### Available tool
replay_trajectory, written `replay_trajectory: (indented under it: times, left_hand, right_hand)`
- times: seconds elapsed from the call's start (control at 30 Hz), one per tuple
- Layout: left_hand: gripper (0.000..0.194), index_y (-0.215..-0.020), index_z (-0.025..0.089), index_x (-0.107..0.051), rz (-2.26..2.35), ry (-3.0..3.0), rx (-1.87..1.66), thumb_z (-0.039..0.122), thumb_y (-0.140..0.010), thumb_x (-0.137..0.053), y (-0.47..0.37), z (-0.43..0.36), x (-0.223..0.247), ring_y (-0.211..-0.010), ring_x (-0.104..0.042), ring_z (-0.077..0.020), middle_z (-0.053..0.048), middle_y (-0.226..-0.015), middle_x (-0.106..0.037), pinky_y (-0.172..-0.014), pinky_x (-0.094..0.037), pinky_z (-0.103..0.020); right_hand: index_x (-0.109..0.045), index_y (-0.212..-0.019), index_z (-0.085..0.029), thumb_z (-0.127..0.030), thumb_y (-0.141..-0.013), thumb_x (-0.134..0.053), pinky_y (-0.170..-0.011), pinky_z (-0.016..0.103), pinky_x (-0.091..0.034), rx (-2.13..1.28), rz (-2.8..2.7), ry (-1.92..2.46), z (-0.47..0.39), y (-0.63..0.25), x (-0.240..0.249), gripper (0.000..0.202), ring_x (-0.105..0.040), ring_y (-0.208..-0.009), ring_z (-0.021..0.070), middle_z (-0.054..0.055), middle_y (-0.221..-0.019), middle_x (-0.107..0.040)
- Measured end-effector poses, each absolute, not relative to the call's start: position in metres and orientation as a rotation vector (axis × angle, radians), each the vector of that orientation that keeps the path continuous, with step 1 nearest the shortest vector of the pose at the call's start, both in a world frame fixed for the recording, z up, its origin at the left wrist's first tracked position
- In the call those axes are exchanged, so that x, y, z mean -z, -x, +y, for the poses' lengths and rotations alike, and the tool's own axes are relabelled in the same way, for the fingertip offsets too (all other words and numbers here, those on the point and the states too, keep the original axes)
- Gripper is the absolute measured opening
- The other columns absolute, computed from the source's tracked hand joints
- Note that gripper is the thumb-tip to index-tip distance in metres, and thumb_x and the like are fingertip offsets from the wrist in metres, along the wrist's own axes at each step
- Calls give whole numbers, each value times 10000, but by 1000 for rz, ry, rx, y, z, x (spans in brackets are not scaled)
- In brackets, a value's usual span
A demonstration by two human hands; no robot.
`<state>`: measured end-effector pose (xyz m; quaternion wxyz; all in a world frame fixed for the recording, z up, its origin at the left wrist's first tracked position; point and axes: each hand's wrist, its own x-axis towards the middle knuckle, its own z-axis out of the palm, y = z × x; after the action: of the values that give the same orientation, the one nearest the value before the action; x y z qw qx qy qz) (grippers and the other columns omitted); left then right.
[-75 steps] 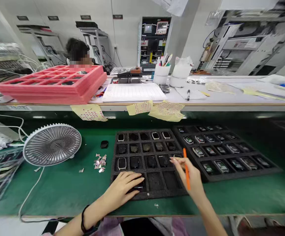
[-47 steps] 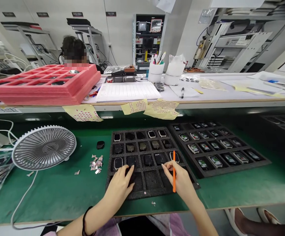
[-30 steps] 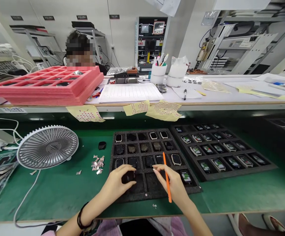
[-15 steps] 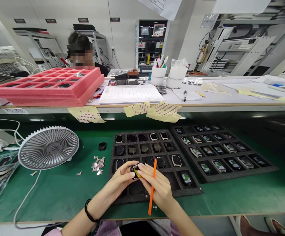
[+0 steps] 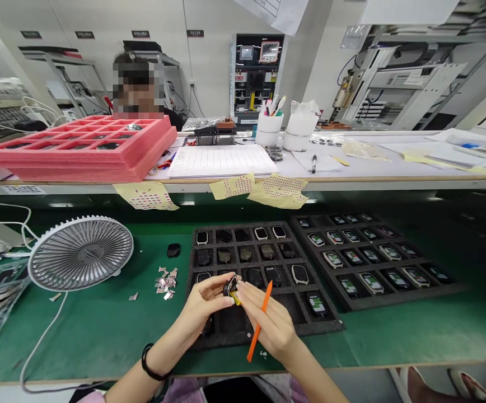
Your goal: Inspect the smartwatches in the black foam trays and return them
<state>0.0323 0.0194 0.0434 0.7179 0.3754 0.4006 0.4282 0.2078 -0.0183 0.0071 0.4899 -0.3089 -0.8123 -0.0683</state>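
Note:
My left hand (image 5: pixel 204 302) grips a small dark watch case (image 5: pixel 228 286) between thumb and fingers, tilted above the front of a dark foam tray (image 5: pixel 325 324). A yellow piece (image 5: pixel 237 299), like film or flex cable, sticks out of the case toward my right hand (image 5: pixel 274 322). The fingertips of that hand are at the case and the yellow piece; whether they pinch it I cannot tell. Tucked between its fingers, an orange pen-like stick (image 5: pixel 260 322) slants down toward the table edge. Several square watches sit in the tray's compartments behind my hands.
To the right lies another foam tray (image 5: pixel 339 288) of watches with lit screens. On the left are a grey fan (image 5: pixel 87 252), a heap of small pinkish pieces (image 5: pixel 166 284) and a single black watch case (image 5: pixel 173 250). Pink foam trays (image 5: pixel 142 162) stand on the shelf; a person sits behind them.
My hands have turned the watch case slightly, and more of the yellow piece shows. The orange stick leans more to the right at its top. The person behind has raised their head.

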Motion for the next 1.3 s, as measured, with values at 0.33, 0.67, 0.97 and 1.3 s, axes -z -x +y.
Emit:
replay_trajectory:
  times: [0.33, 0.67, 0.97, 1.3]
  left_hand:
    - [440, -1043, 197, -702, 561, -484, -814, 268, -629, -833, -36, 12, -14, -1159, -579, -250, -61, -1132, -686, -1099, -347, -456]
    - [411, -1062, 195, -669, 541, -425, -810, 292, -682, -791, -39, 9, -6, -1221, -538, -232, -59, -1216, -646, -1115, -355, -409]
    - [396, -991, 203, -703, 557, -323, -857, 300, -630, -834, -41, 7, -7, -1150, -579, -182, -36, -1119, -684, -1071, -402, -308]
    - [321, -910, 216, -734, 551, -263, -808, 292, -622, -852, -50, 3, -11, -973, -638, -153, -15, -1053, -705, -928, -473, -261]
  right_hand:
    - [-413, -1408, -82, -14, -902, -448, -944, 448, -565, 241, -1985, 759, -10, -210, -23, 512, -543, -1231, 280, 184, -1205, -659]
    - [-415, -1391, -26, -28, -920, -458, -973, 426, -549, 329, -2058, 653, -12, -212, -27, 473, -553, -1218, 271, 176, -1155, -687]
    - [-426, -1398, -74, -15, -885, -494, -954, 435, -564, 217, -2003, 750, -17, -203, -21, 521, -567, -1208, 270, 175, -1177, -676]
    - [-478, -1360, -70, -13, -849, -554, -938, 430, -582, 333, -1865, 834, -20, -192, -4, 520, -614, -1151, 273, 152, -1115, -710]
